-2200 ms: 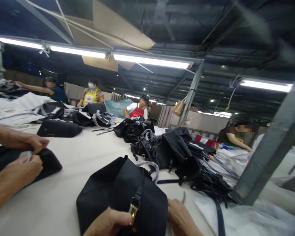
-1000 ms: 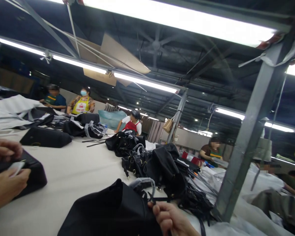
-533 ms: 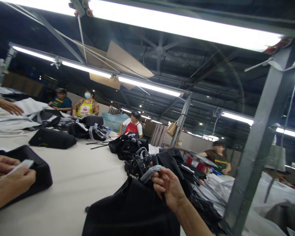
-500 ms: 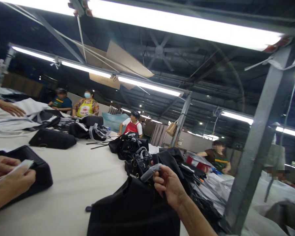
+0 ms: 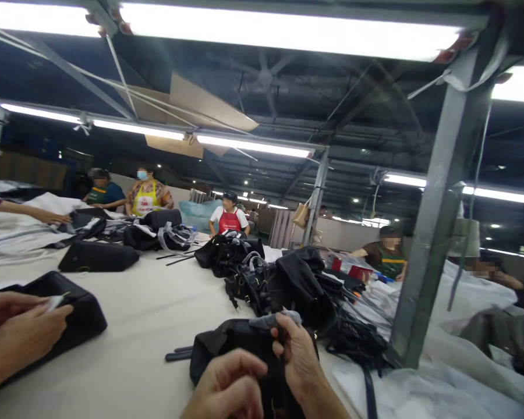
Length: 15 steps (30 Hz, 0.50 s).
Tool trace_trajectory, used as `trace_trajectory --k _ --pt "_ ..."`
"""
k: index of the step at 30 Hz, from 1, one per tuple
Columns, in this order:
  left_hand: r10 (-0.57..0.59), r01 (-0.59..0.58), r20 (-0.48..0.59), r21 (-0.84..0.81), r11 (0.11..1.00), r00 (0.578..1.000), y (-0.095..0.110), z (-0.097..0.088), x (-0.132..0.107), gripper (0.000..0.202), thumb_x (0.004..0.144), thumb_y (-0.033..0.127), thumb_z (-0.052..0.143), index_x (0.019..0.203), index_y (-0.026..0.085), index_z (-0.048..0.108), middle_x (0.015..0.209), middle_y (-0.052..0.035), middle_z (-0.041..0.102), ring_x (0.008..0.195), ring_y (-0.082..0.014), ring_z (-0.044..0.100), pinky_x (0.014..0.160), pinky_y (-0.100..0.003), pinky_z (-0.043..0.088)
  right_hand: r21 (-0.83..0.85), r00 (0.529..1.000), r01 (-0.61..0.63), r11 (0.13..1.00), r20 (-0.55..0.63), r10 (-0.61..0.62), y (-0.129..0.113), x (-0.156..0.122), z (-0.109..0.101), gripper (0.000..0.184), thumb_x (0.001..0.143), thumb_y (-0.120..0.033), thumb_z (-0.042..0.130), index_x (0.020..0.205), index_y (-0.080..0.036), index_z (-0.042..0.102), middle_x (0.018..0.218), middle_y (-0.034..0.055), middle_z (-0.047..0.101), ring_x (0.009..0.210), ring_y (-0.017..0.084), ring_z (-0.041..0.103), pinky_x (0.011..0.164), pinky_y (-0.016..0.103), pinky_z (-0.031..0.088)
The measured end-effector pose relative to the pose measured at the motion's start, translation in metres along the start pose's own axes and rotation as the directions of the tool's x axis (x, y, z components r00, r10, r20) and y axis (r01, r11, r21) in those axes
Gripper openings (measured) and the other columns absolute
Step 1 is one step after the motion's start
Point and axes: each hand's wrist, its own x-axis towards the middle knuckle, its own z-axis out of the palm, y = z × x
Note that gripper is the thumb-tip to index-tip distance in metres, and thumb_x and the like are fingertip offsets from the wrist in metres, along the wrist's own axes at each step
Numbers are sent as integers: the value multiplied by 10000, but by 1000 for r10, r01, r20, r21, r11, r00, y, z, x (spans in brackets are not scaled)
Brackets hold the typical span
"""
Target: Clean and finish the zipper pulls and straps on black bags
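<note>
Pinching a black bag [image 5: 218, 352], long axis crosswise, left hand [image 5: 227, 387] and right hand [image 5: 297, 356] fingers closed on it.

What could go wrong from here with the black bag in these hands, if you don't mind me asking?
The grey wrapped handle on the black bag, right by the right hand, might slip or tear if tugged. The bag's loose dark straps could tangle around the left hand. The heap of black bags close beyond it might also snag this bag or get mixed with it.
</note>
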Motion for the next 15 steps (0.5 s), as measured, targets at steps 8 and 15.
trace_trajectory --k 8,15 --pt "206 -181 -36 348 920 978 40 45 73 180 800 350 598 761 174 598 379 83 481 262 -62 368 294 -163 244 24 986 -17 1000 163 13 -3 -27 0 464 469 -381 919 779 -156 658 619 -48 648 517 51 559 445 122 413" --pt "202 -213 70 337 917 977 48 75 86 187 794 302 560 715 165 660 487 57 504 365 -75 445 367 -178 325 -144 980 4 990 198 24 -16 -38 -37 533 502 -492 903 855 -131 734 758 31 708 599 97 612 485 164 463"
